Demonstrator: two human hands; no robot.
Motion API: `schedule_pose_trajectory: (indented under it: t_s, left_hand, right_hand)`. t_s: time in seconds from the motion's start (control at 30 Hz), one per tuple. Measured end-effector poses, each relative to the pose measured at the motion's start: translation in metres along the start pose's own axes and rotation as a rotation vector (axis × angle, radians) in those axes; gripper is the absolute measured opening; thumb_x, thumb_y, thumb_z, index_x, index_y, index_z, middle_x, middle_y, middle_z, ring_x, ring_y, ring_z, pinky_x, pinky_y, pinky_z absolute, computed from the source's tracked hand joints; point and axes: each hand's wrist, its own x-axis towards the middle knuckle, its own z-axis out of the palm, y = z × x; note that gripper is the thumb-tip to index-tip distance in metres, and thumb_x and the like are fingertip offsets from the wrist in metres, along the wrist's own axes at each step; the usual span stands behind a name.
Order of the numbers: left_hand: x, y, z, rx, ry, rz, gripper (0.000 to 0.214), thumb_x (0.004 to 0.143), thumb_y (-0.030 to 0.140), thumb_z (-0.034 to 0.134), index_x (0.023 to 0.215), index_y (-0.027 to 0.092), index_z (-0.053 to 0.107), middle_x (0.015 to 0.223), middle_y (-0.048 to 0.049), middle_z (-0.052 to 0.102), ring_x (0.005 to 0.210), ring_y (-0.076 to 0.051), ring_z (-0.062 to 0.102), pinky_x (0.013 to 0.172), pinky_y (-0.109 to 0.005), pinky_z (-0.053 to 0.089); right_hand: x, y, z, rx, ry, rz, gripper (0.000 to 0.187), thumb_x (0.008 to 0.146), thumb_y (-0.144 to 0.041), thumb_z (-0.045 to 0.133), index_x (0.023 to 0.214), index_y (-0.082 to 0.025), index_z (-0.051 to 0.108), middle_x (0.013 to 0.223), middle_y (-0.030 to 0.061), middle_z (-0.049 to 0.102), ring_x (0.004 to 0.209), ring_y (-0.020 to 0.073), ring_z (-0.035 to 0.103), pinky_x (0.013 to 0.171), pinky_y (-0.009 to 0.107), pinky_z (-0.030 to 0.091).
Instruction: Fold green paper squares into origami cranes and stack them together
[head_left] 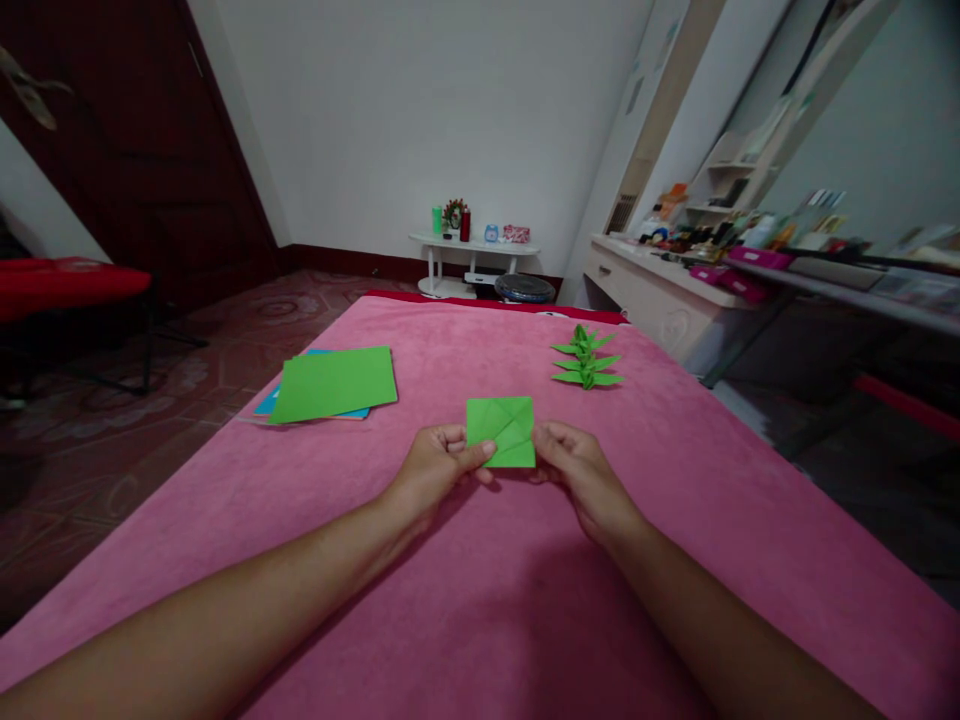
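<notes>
A small folded square of green paper (511, 428) with diagonal creases is held up just over the pink cloth. My left hand (442, 462) pinches its lower left corner, thumb on top and fingers behind. At the right edge my right hand (576, 468) is closed on the paper, its fingertips partly hidden. Several folded green paper figures (586, 362) with pointed ends stand in a row beyond my right hand. To the far left lies a stack of green paper sheets (337, 382), with blue paper (264, 405) showing underneath.
The pink cloth (465, 600) covers the surface under my hands. Beyond its far edge stands a low white table (480, 246) with small items. A cluttered dresser (660, 280) is on the right, a red chair (71, 285) and a dark red door (135, 150) on the left.
</notes>
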Motion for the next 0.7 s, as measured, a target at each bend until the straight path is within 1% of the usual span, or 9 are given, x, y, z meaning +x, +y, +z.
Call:
schedule_pose_trajectory:
  t_s: [0.03, 0.1, 0.17, 0.2, 0.3, 0.37, 0.5, 0.6, 0.7]
  left_hand:
    - [-0.001, 0.000, 0.000, 0.001, -0.003, 0.009, 0.036, 0.062, 0.040, 0.075, 0.078, 0.011, 0.062, 0.048, 0.0007, 0.059, 0.030, -0.002, 0.033, 0.034, -0.015, 0.017]
    - [-0.002, 0.000, 0.001, 0.004, -0.020, 0.024, 0.036, 0.062, 0.040, 0.075, 0.079, 0.010, 0.063, 0.049, -0.0001, 0.060, 0.031, -0.002, 0.035, 0.035, -0.016, 0.018]
    - [-0.002, 0.000, 0.002, 0.001, -0.040, 0.036, 0.035, 0.062, 0.038, 0.076, 0.078, 0.010, 0.064, 0.053, -0.0024, 0.063, 0.035, -0.004, 0.043, 0.037, -0.016, 0.021]
    - [-0.002, -0.001, 0.003, -0.004, -0.051, 0.040, 0.034, 0.061, 0.037, 0.077, 0.078, 0.010, 0.065, 0.056, -0.0039, 0.065, 0.038, -0.006, 0.049, 0.038, -0.016, 0.024]
    - [-0.001, -0.003, 0.003, -0.014, -0.101, 0.052, 0.034, 0.063, 0.036, 0.076, 0.081, 0.009, 0.066, 0.067, -0.0089, 0.069, 0.052, -0.013, 0.061, 0.043, -0.017, 0.029]
    - [-0.001, -0.004, 0.003, -0.024, -0.145, 0.047, 0.034, 0.065, 0.034, 0.074, 0.085, 0.008, 0.067, 0.074, -0.0117, 0.070, 0.060, -0.016, 0.065, 0.045, -0.017, 0.032]
    - [-0.002, -0.002, 0.002, -0.076, -0.226, -0.006, 0.033, 0.066, 0.024, 0.074, 0.094, 0.008, 0.067, 0.082, -0.0145, 0.071, 0.072, -0.019, 0.068, 0.054, -0.018, 0.041]
    - [-0.003, -0.001, 0.001, -0.107, -0.279, -0.039, 0.033, 0.067, 0.017, 0.071, 0.098, 0.008, 0.067, 0.086, -0.0148, 0.071, 0.077, -0.019, 0.068, 0.059, -0.019, 0.044]
    - [-0.003, 0.000, -0.001, -0.112, -0.318, -0.042, 0.032, 0.067, 0.016, 0.070, 0.099, 0.008, 0.067, 0.090, -0.0155, 0.070, 0.082, -0.020, 0.067, 0.062, -0.019, 0.047]
  right_hand:
    - [-0.001, 0.000, 0.004, -0.024, -0.010, -0.019, 0.035, 0.067, -0.048, 0.070, 0.073, -0.015, 0.063, 0.064, 0.0018, 0.061, 0.053, 0.0109, 0.052, 0.049, 0.021, 0.040]
    - [-0.003, -0.001, 0.011, -0.043, -0.015, -0.046, 0.033, 0.062, -0.041, 0.076, 0.080, -0.016, 0.064, 0.073, 0.0028, 0.065, 0.058, 0.0126, 0.056, 0.051, 0.022, 0.042]
    - [-0.003, -0.001, 0.017, -0.054, -0.005, -0.059, 0.034, 0.060, -0.039, 0.077, 0.083, -0.016, 0.065, 0.079, 0.0040, 0.067, 0.062, 0.0142, 0.058, 0.052, 0.023, 0.044]
    - [-0.003, -0.001, 0.018, -0.067, 0.000, -0.056, 0.033, 0.060, -0.038, 0.076, 0.082, -0.016, 0.066, 0.078, 0.0041, 0.067, 0.062, 0.0143, 0.058, 0.052, 0.023, 0.044]
    - [-0.003, 0.001, 0.018, -0.117, 0.024, -0.063, 0.027, 0.065, -0.039, 0.073, 0.074, -0.014, 0.066, 0.064, 0.0022, 0.064, 0.053, 0.0120, 0.053, 0.047, 0.022, 0.041]
    - [-0.002, 0.003, 0.014, -0.123, 0.038, -0.092, 0.026, 0.069, -0.038, 0.069, 0.068, -0.013, 0.065, 0.056, 0.0004, 0.059, 0.048, 0.0104, 0.049, 0.045, 0.021, 0.038]
    - [0.000, 0.008, 0.007, -0.112, 0.086, -0.103, 0.032, 0.078, -0.041, 0.060, 0.061, -0.013, 0.062, 0.049, 0.0004, 0.056, 0.044, 0.0110, 0.048, 0.044, 0.022, 0.036]
    - [0.001, 0.010, 0.004, -0.120, 0.116, -0.092, 0.037, 0.080, -0.043, 0.056, 0.057, -0.014, 0.060, 0.046, 0.0006, 0.054, 0.042, 0.0122, 0.048, 0.043, 0.023, 0.036]
    - [0.002, 0.013, 0.004, -0.121, 0.122, -0.090, 0.039, 0.081, -0.044, 0.055, 0.055, -0.015, 0.058, 0.044, 0.0004, 0.053, 0.041, 0.0126, 0.047, 0.043, 0.023, 0.036]
